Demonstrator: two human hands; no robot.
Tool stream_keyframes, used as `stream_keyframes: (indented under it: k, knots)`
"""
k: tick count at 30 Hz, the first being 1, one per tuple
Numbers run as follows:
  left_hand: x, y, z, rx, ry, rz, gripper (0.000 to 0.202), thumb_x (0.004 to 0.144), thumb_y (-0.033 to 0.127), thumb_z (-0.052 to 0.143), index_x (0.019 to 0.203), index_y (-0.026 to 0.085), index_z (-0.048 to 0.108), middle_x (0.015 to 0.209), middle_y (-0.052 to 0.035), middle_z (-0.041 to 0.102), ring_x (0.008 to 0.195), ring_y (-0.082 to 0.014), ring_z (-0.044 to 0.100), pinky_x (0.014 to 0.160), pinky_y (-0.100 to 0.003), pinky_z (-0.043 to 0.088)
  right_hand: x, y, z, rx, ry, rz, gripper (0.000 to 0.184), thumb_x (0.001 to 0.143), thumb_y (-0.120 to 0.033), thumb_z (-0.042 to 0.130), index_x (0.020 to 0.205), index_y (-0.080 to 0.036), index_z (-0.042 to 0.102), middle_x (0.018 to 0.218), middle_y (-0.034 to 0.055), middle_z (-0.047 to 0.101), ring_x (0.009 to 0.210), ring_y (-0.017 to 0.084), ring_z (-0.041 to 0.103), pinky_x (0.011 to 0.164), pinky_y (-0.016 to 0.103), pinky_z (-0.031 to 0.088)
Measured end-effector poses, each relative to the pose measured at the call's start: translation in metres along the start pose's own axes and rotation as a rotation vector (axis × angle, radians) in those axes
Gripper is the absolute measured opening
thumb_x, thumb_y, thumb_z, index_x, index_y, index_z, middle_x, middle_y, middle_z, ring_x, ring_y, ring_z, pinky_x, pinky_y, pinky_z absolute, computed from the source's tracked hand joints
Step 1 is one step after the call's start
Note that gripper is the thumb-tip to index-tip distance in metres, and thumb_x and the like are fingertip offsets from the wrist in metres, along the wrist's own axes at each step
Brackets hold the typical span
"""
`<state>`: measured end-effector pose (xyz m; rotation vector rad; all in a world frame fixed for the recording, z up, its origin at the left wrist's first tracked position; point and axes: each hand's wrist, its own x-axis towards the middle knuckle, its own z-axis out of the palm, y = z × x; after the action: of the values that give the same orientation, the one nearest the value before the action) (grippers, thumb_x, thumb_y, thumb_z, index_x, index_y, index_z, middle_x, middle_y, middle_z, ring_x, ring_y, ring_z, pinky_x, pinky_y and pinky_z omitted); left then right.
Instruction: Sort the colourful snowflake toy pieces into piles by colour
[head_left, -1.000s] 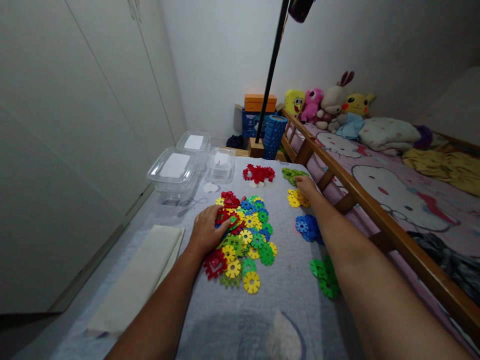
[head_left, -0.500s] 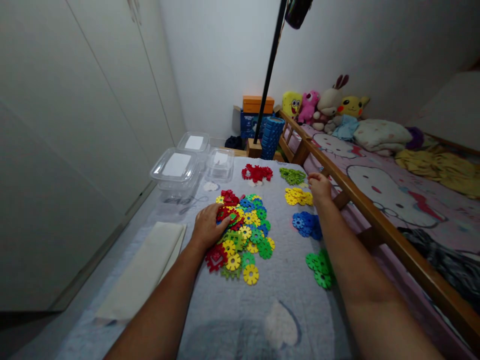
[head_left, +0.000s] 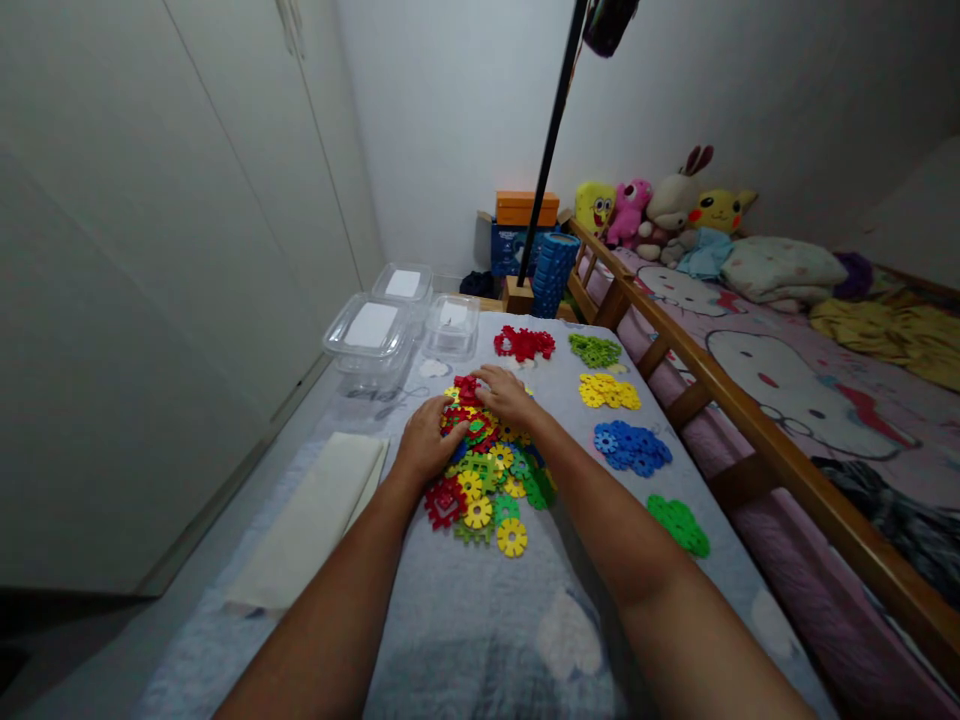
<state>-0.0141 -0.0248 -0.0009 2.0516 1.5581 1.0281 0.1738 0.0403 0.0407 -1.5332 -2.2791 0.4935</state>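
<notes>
A mixed pile of plastic interlocking discs in red, yellow, green and blue lies mid-table. My left hand rests on the pile's left edge, thumb out over the pieces and fingers apart from it. At the far end of the pile, my right hand reaches in with its fingers spread beside a red piece. Its fingertips are partly hidden among the pieces, and its forearm covers the pile's right side. Separate heaps lie beyond: red pieces, light green pieces, yellow discs, blue discs and green discs.
Clear lidded plastic boxes stand at the table's back left. A folded cream cloth lies at the left. A wooden bed rail runs along the right side. A black pole rises behind the table.
My right hand has moved left from beside the light green and yellow heaps to the mixed pile. My left hand stays at the pile. The view has shifted slightly.
</notes>
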Motion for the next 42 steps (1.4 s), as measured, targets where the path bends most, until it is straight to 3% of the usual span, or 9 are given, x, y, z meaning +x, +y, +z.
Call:
stream_keyframes:
  k: [6, 11, 16, 21, 25, 28, 31, 36, 42]
  knots:
    - [0.000, 0.000, 0.000, 0.057, 0.031, -0.059, 0.051, 0.087, 0.043, 0.061, 0.130, 0.016, 0.055, 0.132, -0.0162, 0.064, 0.126, -0.0319, 0.059, 0.111, -0.051, 0.045, 0.018, -0.018, 0.011, -0.095, -0.110, -0.006, 0.040, 0.091, -0.033, 0.054, 0.130, -0.026, 0.063, 0.146, 0.0093, 0.055, 0.130, 0.030, 0.052, 0.108, 0.049, 0.041]
    - [0.001, -0.002, 0.001, 0.069, 0.027, -0.115, 0.061, 0.087, 0.044, 0.063, 0.139, 0.015, 0.049, 0.143, -0.0182, 0.059, 0.134, -0.0327, 0.055, 0.114, -0.051, 0.042, 0.016, -0.014, 0.014, -0.077, -0.087, -0.035, 0.035, 0.087, -0.028, 0.060, 0.121, -0.026, 0.066, 0.125, 0.0062, 0.066, 0.113, 0.024, 0.059, 0.099, 0.038, 0.046]
    - [0.001, 0.003, -0.001, 0.081, -0.005, -0.123, 0.062, 0.088, 0.045, 0.062, 0.141, 0.015, 0.050, 0.144, -0.0174, 0.059, 0.133, -0.0333, 0.056, 0.114, -0.053, 0.041, 0.005, -0.008, 0.012, -0.055, -0.090, -0.059, 0.027, 0.088, -0.025, 0.061, 0.113, -0.023, 0.071, 0.115, 0.0070, 0.070, 0.106, 0.023, 0.063, 0.097, 0.037, 0.047]
    - [0.000, 0.008, -0.003, 0.098, -0.046, -0.083, 0.055, 0.088, 0.042, 0.061, 0.139, 0.021, 0.054, 0.140, -0.0125, 0.063, 0.132, -0.0309, 0.057, 0.115, -0.052, 0.038, -0.004, 0.004, 0.010, 0.160, -0.107, -0.123, 0.031, 0.082, -0.013, 0.060, 0.109, -0.021, 0.073, 0.111, 0.0049, 0.073, 0.103, 0.021, 0.066, 0.096, 0.034, 0.050]
    - [-0.001, 0.009, -0.003, 0.092, -0.052, -0.083, 0.056, 0.089, 0.043, 0.061, 0.140, 0.020, 0.054, 0.143, -0.0119, 0.062, 0.132, -0.0309, 0.057, 0.116, -0.054, 0.036, -0.006, 0.016, 0.007, 0.363, -0.010, -0.072, 0.040, 0.081, -0.006, 0.054, 0.116, -0.018, 0.070, 0.113, 0.0048, 0.074, 0.105, 0.017, 0.067, 0.098, 0.032, 0.051]
    - [-0.001, 0.008, -0.003, 0.079, -0.058, -0.082, 0.057, 0.089, 0.043, 0.061, 0.141, 0.022, 0.053, 0.145, -0.0106, 0.061, 0.132, -0.0299, 0.058, 0.117, -0.053, 0.035, -0.004, 0.019, 0.005, 0.295, 0.051, -0.021, 0.040, 0.082, -0.008, 0.057, 0.119, -0.018, 0.070, 0.120, 0.0070, 0.072, 0.112, 0.019, 0.066, 0.103, 0.034, 0.049]
    - [-0.001, 0.006, -0.002, 0.077, -0.060, -0.073, 0.057, 0.090, 0.043, 0.061, 0.142, 0.024, 0.052, 0.145, -0.0089, 0.061, 0.132, -0.0287, 0.057, 0.117, -0.051, 0.036, -0.002, 0.013, 0.005, 0.128, 0.026, -0.003, 0.037, 0.084, -0.017, 0.064, 0.121, -0.018, 0.071, 0.126, 0.0097, 0.071, 0.117, 0.023, 0.063, 0.107, 0.037, 0.046]
    - [-0.001, 0.007, -0.002, 0.082, -0.052, -0.072, 0.056, 0.089, 0.043, 0.062, 0.142, 0.025, 0.052, 0.145, -0.0090, 0.062, 0.130, -0.0294, 0.059, 0.116, -0.052, 0.036, 0.001, 0.001, 0.004, -0.083, -0.081, 0.043, 0.027, 0.082, -0.021, 0.066, 0.108, -0.023, 0.077, 0.110, 0.0080, 0.074, 0.106, 0.026, 0.066, 0.097, 0.037, 0.049]
    - [-0.001, 0.009, -0.004, 0.080, -0.042, -0.057, 0.056, 0.089, 0.043, 0.062, 0.141, 0.024, 0.053, 0.144, -0.0102, 0.062, 0.132, -0.0293, 0.058, 0.116, -0.052, 0.036, -0.002, 0.007, 0.008, 0.116, 0.054, 0.015, 0.025, 0.079, -0.018, 0.064, 0.100, -0.022, 0.077, 0.105, 0.0050, 0.074, 0.102, 0.021, 0.065, 0.096, 0.034, 0.049]
